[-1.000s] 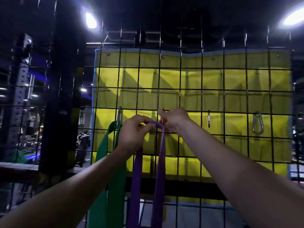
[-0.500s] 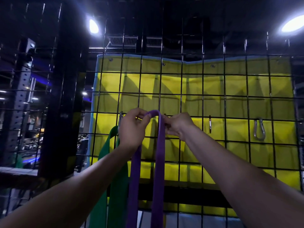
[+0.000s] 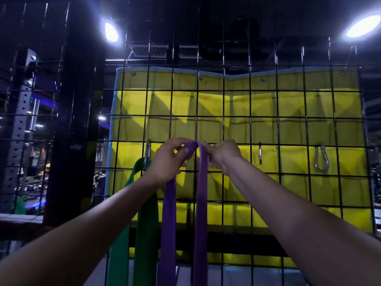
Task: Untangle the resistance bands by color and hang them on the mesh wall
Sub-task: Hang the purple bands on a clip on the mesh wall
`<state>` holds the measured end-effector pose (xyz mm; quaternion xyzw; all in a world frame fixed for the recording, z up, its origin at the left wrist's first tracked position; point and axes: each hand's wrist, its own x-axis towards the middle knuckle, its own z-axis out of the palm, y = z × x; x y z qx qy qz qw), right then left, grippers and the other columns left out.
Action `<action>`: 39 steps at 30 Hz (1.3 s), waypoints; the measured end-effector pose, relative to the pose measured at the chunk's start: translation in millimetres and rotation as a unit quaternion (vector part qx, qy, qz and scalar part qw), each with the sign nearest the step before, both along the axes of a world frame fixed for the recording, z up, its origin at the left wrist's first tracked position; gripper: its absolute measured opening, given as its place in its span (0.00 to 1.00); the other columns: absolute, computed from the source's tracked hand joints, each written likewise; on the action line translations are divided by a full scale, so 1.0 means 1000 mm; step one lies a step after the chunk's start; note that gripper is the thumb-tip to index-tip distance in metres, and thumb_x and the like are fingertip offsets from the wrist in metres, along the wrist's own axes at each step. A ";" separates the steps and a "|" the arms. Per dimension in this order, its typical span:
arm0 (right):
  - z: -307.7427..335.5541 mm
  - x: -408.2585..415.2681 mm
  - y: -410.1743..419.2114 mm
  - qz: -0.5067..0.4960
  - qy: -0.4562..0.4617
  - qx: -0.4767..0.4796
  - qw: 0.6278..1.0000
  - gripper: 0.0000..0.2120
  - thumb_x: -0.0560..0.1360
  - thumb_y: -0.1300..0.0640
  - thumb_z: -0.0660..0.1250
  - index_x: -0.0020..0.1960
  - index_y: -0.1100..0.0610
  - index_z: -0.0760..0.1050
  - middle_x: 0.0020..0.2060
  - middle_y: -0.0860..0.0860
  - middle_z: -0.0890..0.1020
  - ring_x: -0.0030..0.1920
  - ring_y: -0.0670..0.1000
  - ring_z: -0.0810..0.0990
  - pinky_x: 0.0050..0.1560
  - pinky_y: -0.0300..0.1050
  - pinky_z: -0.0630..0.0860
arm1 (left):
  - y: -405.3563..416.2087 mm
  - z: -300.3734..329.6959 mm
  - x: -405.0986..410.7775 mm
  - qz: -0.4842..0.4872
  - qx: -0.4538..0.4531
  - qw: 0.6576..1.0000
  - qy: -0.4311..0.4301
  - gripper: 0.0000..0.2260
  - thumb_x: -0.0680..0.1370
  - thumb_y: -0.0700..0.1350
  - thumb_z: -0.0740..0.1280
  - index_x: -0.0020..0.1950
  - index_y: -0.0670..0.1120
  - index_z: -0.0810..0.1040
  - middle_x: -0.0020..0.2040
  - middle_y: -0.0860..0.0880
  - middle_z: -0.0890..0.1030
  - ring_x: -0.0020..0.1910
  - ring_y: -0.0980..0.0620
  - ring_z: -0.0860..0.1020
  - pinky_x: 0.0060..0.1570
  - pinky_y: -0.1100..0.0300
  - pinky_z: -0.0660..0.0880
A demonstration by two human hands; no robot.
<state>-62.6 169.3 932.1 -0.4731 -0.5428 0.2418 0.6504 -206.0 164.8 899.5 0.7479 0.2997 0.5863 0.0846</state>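
The top of 1 purple band (image 3: 201,203) is pinched by the left hand (image 3: 167,162) and the right hand (image 3: 221,154) against the black mesh wall (image 3: 223,104). 1 green band (image 3: 144,223) hangs alongside from a clip (image 3: 147,150). 2 more clips are seen. Behind, 1 yellow mat (image 3: 288,131) and 2 ceiling lights (image 3: 111,32) are visible.

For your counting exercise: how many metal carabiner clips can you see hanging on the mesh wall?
3: one holding the green band at, one narrow at, one at. The hands may hide another.
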 end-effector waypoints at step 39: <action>0.008 0.009 -0.003 -0.119 -0.191 -0.026 0.974 0.20 0.69 0.44 0.70 0.43 0.62 0.73 0.33 0.56 0.75 0.35 0.55 0.72 0.32 0.42 0.67 | -0.020 0.032 0.016 0.309 0.184 0.825 0.435 0.09 0.79 0.45 0.58 0.55 0.51 0.76 0.51 0.46 0.80 0.52 0.43 0.78 0.40 0.55 0.68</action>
